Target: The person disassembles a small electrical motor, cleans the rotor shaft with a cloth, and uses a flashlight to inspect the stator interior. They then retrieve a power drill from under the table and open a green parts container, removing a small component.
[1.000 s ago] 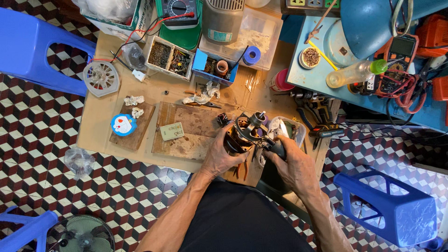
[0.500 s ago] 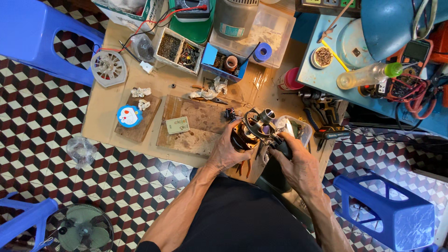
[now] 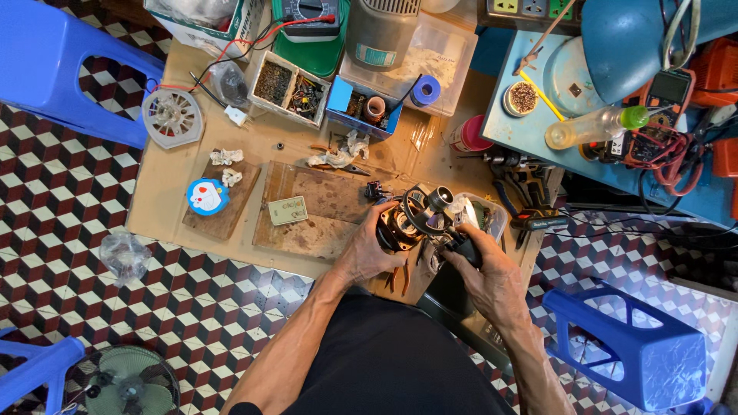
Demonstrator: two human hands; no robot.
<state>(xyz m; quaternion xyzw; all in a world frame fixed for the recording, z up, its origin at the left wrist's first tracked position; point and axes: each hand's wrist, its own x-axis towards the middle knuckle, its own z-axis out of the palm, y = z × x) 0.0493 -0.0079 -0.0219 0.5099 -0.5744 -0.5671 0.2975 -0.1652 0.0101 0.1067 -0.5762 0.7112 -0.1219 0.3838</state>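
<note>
Both of my hands hold a small electric motor [image 3: 411, 217] with copper windings, black wires and a metal shaft end, above the near edge of a low wooden table [image 3: 165, 188]. My left hand [image 3: 365, 250] grips the motor's dark body from the left. My right hand [image 3: 483, 265] closes on a black part at the motor's right side. Orange-handled pliers [image 3: 398, 278] lie just under my hands. A worn wooden board [image 3: 311, 207] lies to the left of the motor.
The table holds parts boxes [image 3: 292, 86], a blue tape roll [image 3: 425, 90], a white fan grille [image 3: 173, 119] and a multimeter [image 3: 311, 11]. A black drill [image 3: 530, 192] lies at right. Blue plastic stools [image 3: 623, 346] stand around. A small fan [image 3: 123, 380] sits on the tiled floor.
The view has shifted slightly; my hands and the motor stay together at the table's near edge, with the motor turned a little between my hands.
</note>
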